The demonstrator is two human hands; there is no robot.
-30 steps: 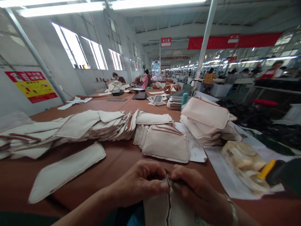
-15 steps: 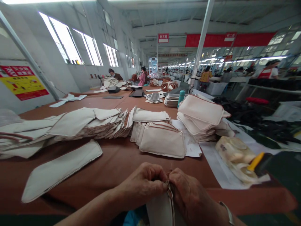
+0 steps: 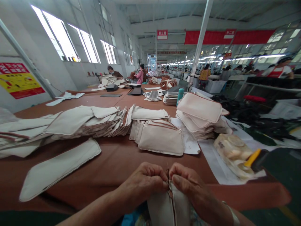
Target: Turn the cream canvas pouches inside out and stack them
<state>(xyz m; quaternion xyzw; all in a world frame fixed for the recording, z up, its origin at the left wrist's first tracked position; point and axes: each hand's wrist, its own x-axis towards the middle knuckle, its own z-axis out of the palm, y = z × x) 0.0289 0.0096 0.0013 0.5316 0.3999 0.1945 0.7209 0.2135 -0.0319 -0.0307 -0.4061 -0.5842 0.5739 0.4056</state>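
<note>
Fingers (image 3: 160, 185) of the left hand (image 3: 147, 179) and right hand (image 3: 191, 186) pinch the top of a cream fabric piece (image 3: 160, 207) on either side of its dark slit — it hangs before the worktop (image 3: 119, 164). Beyond, a loose cream panel (image 3: 61, 169) lies leftward, stitched pouches (image 3: 162, 139) stacked ahead.

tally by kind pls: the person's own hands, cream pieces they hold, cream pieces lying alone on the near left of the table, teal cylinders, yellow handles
Own hands: 2 (left hand, right hand)
Held cream piece: 1
Lone cream piece: 1
Teal cylinder: 1
Yellow handle: 1
Total: 6
</note>
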